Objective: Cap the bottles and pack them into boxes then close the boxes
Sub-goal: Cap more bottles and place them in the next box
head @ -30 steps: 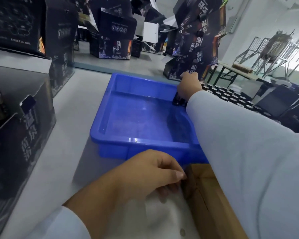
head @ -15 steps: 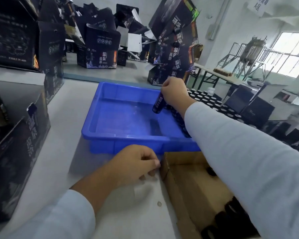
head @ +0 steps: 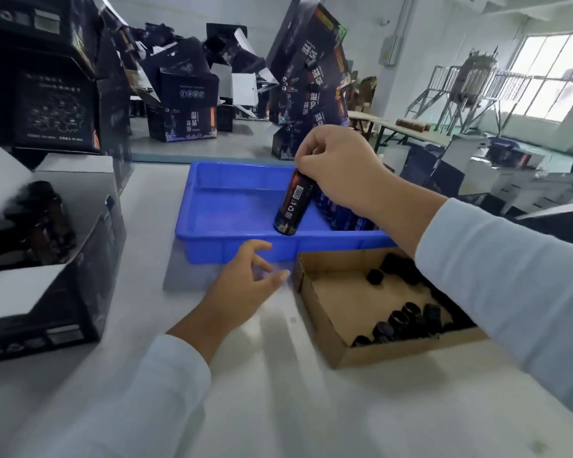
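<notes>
Lifting clear of the row it was drawn from, the dark bottle (head: 294,201) now hangs tilted over the near part of the blue tray (head: 232,206), closer to the person than half a second ago, when it was up by the tray's far right side. The right hand (head: 339,166) grips it by the top, fingers curled round the neck, base pointing down and toward the left. The left hand (head: 245,285), which earlier lay curled against the corner of the cardboard tray (head: 331,292), has opened: its fingers are spread and relaxed, holding nothing, raised just in front of the blue tray's near wall and below the bottle, apart from it. More bottles (head: 341,213) lie along the blue tray's right side. Black caps (head: 401,320) sit loose in the cardboard tray. At left an open dark carton (head: 47,259) holds brown bottles (head: 43,219).
</notes>
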